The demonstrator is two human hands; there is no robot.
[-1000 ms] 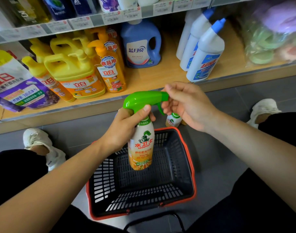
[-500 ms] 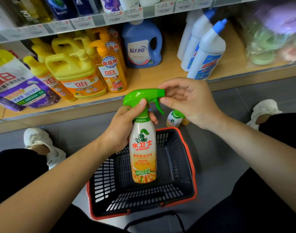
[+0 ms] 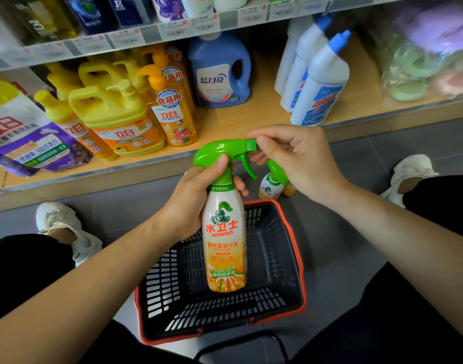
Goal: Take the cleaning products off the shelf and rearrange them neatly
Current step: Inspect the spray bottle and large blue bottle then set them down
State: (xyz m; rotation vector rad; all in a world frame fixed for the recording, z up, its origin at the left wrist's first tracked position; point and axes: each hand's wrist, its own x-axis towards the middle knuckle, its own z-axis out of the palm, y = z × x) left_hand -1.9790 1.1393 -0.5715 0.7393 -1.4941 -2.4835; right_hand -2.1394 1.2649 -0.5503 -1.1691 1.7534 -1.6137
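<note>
A spray bottle (image 3: pixel 226 248) with a green trigger head and a white and orange label hangs upright above the basket. My left hand (image 3: pixel 196 203) grips its neck, thumb on the back of the green head. My right hand (image 3: pixel 293 158) pinches the nozzle tip at the front of the head. A second, matching spray bottle (image 3: pixel 271 185) stands on the floor behind the basket, partly hidden by my right hand. The wooden shelf (image 3: pixel 251 119) beyond holds yellow detergent jugs (image 3: pixel 115 119), an orange pump bottle (image 3: pixel 175 114), a blue jug (image 3: pixel 220 74) and white bottles with blue caps (image 3: pixel 319 82).
A black basket with a red rim (image 3: pixel 293 232) sits on the grey floor between my knees. A purple refill pouch (image 3: pixel 28 143) lies at the shelf's left end, bagged soft goods (image 3: pixel 422 56) at its right. My white shoes (image 3: pixel 65 224) flank the basket.
The spray bottle has turned from tilted to upright and risen slightly, its label now facing me. My right hand has slid from over the trigger to the nozzle tip.
</note>
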